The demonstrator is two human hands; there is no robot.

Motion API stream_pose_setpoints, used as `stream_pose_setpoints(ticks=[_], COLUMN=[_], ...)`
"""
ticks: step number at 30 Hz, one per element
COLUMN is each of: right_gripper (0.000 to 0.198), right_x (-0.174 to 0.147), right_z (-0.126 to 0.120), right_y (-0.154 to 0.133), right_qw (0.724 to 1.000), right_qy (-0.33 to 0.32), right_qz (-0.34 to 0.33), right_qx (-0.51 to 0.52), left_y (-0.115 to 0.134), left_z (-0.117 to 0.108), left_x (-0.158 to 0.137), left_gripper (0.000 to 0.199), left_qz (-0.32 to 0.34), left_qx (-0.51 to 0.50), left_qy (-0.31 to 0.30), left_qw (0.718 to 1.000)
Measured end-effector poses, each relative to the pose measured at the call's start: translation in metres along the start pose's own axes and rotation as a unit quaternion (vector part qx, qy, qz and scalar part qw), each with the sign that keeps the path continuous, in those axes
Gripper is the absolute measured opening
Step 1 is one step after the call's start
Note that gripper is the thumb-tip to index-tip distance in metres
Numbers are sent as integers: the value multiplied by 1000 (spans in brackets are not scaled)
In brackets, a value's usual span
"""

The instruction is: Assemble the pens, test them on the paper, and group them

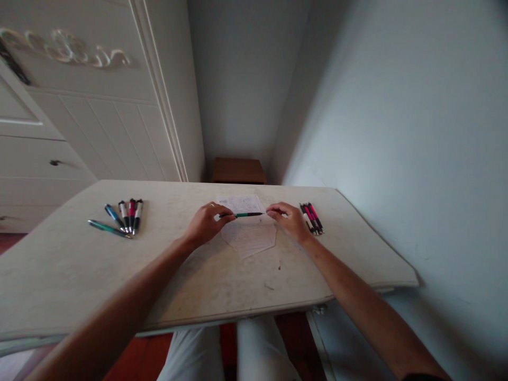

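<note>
Over the papers, a teal and black pen (249,214) lies level between my two hands. My left hand (206,223) pinches its left end between thumb and fingers. At the other end, my right hand (289,218) has its thumb and fingertips closed at the pen's thin pale tip; the exact contact is too small to make out. Beneath the pen are sheets of paper (250,235) with faint writing, one partly over another. Close by my right wrist lies a row of several pens (313,216), pink, black and white, partly covered by the hand.
At the table's left lies a fanned group of several pens (126,216), with a teal pen (109,228) in front. Small dark scraps (279,265) lie on the white table (190,288). A wall (416,148) borders the right; a white cabinet (115,121) stands behind left.
</note>
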State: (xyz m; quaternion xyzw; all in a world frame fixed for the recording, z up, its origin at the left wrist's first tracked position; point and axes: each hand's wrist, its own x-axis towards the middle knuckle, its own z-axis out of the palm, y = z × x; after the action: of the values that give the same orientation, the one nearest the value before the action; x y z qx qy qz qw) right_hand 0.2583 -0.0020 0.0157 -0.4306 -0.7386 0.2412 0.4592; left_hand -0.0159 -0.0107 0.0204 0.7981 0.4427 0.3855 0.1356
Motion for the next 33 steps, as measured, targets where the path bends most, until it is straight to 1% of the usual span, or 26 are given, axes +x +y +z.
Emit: stream_pose_setpoints(ticks=[11, 14, 19, 24, 27, 31, 33], right_gripper=[20, 21, 23, 29, 28, 28, 27], right_x=[-1, -1, -2, -5, -7, -8, -7], right_z=[1, 1, 6, 10, 10, 10, 11], right_y=[-2, -4, -2, -3, -6, -9, -10], right_qw=[1000, 1000, 998, 995, 994, 990, 989], right_qy=[-11, -13, -15, -13, -16, -28, -31], right_qz=[12, 16, 34, 53, 57, 73, 76], right_qx=[9, 15, 45, 85, 95, 114, 122], left_y=[1, 2, 1, 3, 6, 11, 12], left_z=[0, 0, 3, 5, 5, 5, 7], left_x=[0, -1, -2, -2, -2, -1, -2], left_gripper=[22, 21, 19, 25, 23, 16, 13], left_qz=[-10, -1, 7, 4, 17, 50, 61], left_qx=[-8, -8, -12, -33, -44, -68, -75], left_qy=[21, 17, 23, 31, 45, 71, 72], left_qw=[1000, 1000, 1000, 999, 998, 994, 993])
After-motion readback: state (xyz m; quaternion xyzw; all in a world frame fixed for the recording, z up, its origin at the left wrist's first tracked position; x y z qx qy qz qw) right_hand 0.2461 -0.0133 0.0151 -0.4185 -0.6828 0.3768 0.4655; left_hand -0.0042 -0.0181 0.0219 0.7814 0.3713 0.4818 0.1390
